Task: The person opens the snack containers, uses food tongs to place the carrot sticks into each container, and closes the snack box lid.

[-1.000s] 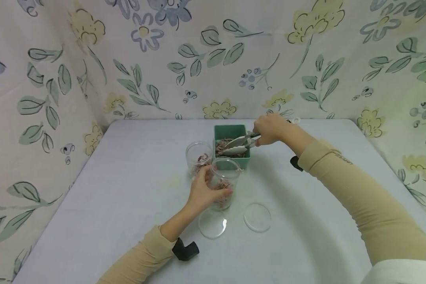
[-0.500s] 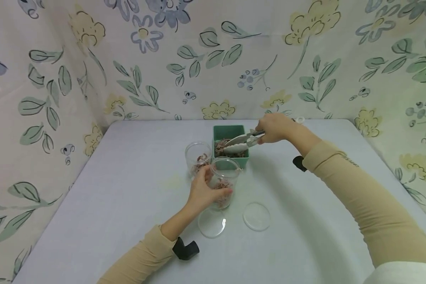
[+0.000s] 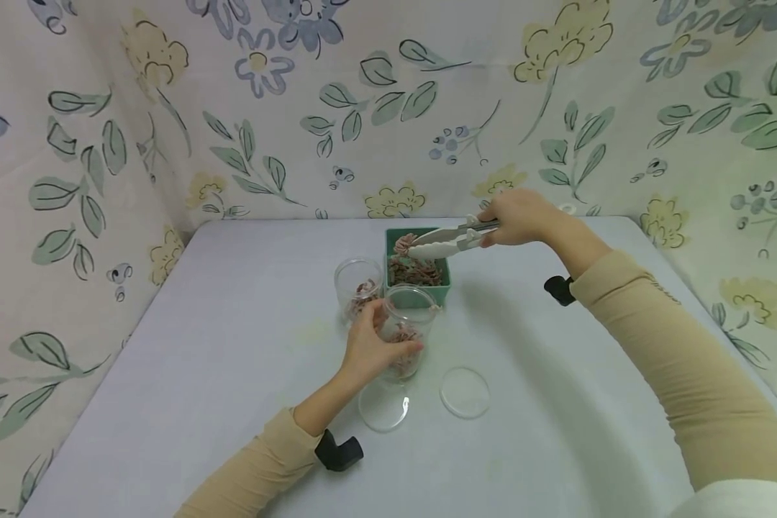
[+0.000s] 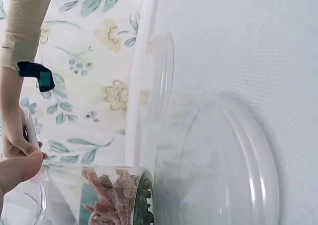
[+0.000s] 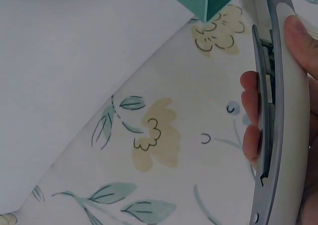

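While left hand (image 3: 370, 349) curls fingers round clear jar (image 3: 411, 321), right hand (image 3: 520, 217), two o'clock, clasps tongs (image 3: 437, 250) pinching pinkish strips (image 3: 403, 245).

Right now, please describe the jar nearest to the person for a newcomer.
On the white table, look for the green box near its far edge. Just in front of it is a clear jar of brownish-pink pieces. Unlike the other jar, farther back and to the left, it is gripped by the left hand.
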`<state>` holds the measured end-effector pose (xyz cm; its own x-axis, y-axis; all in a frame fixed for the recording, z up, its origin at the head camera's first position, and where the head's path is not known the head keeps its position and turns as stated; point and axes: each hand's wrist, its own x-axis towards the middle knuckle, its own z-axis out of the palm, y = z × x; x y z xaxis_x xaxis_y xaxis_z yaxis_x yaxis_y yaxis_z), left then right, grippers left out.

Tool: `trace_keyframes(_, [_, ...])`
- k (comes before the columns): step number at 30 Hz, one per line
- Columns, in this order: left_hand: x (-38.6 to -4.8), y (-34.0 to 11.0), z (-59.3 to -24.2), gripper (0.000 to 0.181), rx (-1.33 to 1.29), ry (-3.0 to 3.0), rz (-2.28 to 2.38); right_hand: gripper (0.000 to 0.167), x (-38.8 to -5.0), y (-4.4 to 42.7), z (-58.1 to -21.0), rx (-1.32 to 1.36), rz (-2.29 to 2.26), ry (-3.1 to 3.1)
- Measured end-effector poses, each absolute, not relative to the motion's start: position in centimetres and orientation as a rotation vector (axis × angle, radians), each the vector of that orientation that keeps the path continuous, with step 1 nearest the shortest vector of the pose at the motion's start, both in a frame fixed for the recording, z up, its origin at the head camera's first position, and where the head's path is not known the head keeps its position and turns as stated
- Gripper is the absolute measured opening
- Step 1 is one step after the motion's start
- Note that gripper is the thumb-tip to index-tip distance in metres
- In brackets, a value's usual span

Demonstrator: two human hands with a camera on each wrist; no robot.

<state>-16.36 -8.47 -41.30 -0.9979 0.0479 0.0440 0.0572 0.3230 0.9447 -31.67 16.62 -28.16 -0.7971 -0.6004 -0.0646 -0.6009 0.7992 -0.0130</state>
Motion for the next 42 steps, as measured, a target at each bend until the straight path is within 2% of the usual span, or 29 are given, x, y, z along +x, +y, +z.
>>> trace_keyframes(5, [-16.8, -7.7, -41.2, 0.082, -0.058, -2.547, -1.854, 0.028, -31.2, 17.7, -27.6, -0.991, -0.028, 2.915])
trace_keyframes(10, [-17.2, -6.9, -41.1, 0.082, -0.007, -2.550, -1.857, 0.040, -30.0, 18.7, -26.1, -0.979, -0.053, 2.912])
trace_keyframes(16, [-17.5, -6.5, -41.1, 0.080, 0.003, -2.517, -1.866, 0.046, -27.4, 19.8, -24.0, -1.007, -0.083, 2.908])
trace_keyframes(25, [-18.1, -6.0, -41.0, 0.082, 0.018, -2.539, -1.824, 0.043, -24.7, 20.7, -23.0, -1.066, -0.126, 2.907])
trace_keyframes(34, [-18.1, -5.9, -41.1, 0.080, -0.011, -2.536, -1.821, 0.039, -24.8, 19.3, -22.9, -1.217, -0.009, 2.840])
trace_keyframes(42, [-17.9, -6.0, -41.1, 0.079, -0.052, -2.517, -1.807, 0.031, -24.5, 17.1, -21.2, -1.268, 0.225, 2.786])
